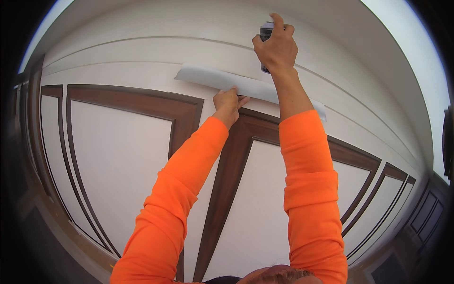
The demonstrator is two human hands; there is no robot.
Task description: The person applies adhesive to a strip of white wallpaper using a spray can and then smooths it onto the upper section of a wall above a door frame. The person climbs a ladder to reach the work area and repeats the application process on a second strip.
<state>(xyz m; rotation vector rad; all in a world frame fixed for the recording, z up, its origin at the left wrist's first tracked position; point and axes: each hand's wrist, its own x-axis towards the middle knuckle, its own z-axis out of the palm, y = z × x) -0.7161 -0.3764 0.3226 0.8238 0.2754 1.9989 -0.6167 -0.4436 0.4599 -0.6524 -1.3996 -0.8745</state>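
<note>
Both my arms, in orange sleeves, reach up toward a pale wall. My right hand is wrapped round a dark spray can, its index finger over the nozzle at the top. Lower and to the left, my left hand grips the lower edge of a long, light grey-white strip of sheet, thumb and fingers closed on it. The strip slants across the wall just above the dark wood trim, its right part passing behind my right forearm. Whether any spray leaves the nozzle cannot be made out.
Brown wood frames border white panels across the wall. Thin moulding lines run above the strip, below a curved, pale ceiling edge. A dark panelled door shows at the far right.
</note>
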